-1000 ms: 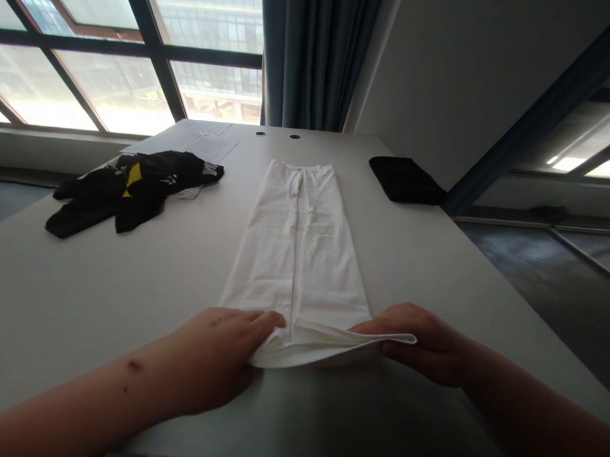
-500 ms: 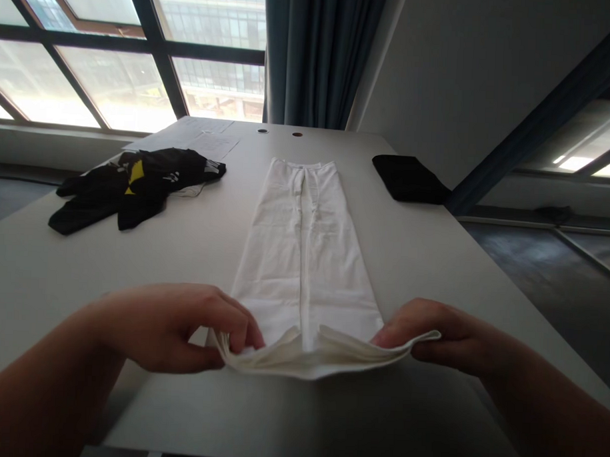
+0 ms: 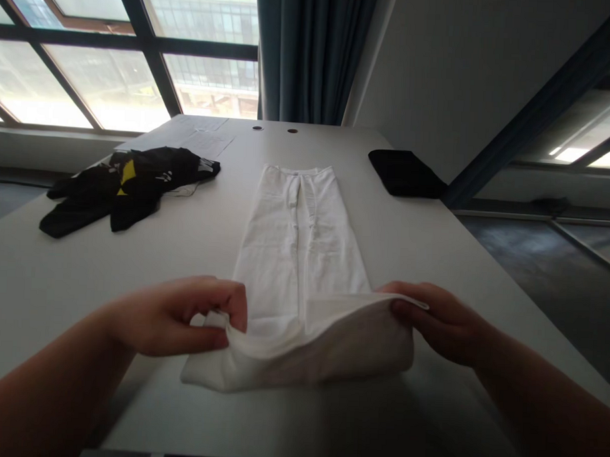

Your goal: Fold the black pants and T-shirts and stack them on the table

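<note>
A pair of white trousers [image 3: 269, 254] lies lengthwise on the table, waistband at the far end and a slit of space between the two legs. The near end is raised off the tabletop, its lower part hanging as a loose, curved flap. My left hand [image 3: 182, 314] pinches the left side of this raised fabric between thumb and curled fingers. On the right side, my right hand [image 3: 427, 316] grips the cloth, thumb in front and the other fingers partly hidden behind it.
A white table [image 3: 184, 251] spans the view. At its left lies a crumpled black garment [image 3: 141, 186] with a yellow patch, near paper sheets [image 3: 188, 141]. A folded black cloth [image 3: 407, 173] rests by the right edge. Beyond stand a blue curtain [image 3: 311, 55] and windows.
Both hands have lifted the near end of the trousers and shifted it slightly away from me. More of the fabric now hangs below the hands as a flap.
</note>
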{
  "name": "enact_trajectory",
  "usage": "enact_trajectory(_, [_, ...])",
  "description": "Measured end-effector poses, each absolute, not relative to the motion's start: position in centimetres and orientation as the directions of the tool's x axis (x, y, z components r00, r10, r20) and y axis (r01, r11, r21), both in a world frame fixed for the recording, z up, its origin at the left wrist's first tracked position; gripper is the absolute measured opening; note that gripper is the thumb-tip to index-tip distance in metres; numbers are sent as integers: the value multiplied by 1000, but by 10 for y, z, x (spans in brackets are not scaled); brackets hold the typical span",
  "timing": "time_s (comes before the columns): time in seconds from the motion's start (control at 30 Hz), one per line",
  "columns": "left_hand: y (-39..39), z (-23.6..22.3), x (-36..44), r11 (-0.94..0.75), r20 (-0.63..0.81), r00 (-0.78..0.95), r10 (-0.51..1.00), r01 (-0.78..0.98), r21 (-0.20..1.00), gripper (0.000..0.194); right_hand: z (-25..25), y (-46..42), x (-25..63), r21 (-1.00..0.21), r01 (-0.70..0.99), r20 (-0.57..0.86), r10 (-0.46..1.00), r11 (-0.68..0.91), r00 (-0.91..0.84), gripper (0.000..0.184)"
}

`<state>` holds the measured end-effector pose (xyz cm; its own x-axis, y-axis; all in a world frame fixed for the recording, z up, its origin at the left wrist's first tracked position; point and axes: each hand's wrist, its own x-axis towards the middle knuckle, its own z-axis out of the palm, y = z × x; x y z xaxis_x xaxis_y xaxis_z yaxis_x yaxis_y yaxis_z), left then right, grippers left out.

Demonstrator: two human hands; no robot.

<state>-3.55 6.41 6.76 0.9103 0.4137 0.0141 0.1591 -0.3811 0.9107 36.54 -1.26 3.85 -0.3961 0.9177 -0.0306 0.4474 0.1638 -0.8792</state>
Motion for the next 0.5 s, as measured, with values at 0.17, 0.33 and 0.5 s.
enact_trajectory(0.17, [81, 42, -35, -277, 81, 589, 804, 251, 928, 31, 21, 1, 362, -930, 360, 24, 989, 75, -144, 53])
enact_trajectory(0.33, [95, 16, -25, -327, 194, 300, 934, 500, 802, 37, 3, 25, 363, -972, 235, -38, 997, -23, -62, 51])
enact_trajectory(0.5, [107, 1, -17, -404, 203, 406, 891, 504, 764, 29, -5, 43, 356, -992, -43, -116, 990, -120, -85, 45])
